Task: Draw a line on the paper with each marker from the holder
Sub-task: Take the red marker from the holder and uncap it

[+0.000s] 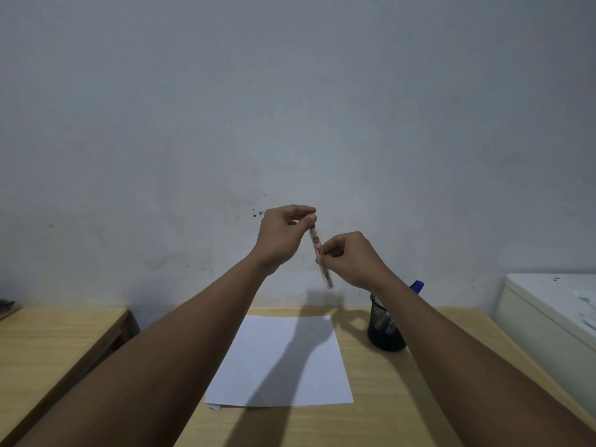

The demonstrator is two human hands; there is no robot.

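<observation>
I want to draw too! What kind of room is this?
Probably a plain home or study room: a light wooden desk against a bare grey wall, with a white paper sheet and a black mesh pen holder.

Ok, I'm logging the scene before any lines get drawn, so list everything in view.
paper: one, white, blank, flat on the table centre
table: one, light wood, under the paper
holder: one, black mesh, right of the paper
blue marker: one, standing in the holder
side table: one, light wood, left
white unit: one, far right
marker: one, white with red print, held up
left hand: fingers on its top end
right hand: fingers on its barrel
</observation>
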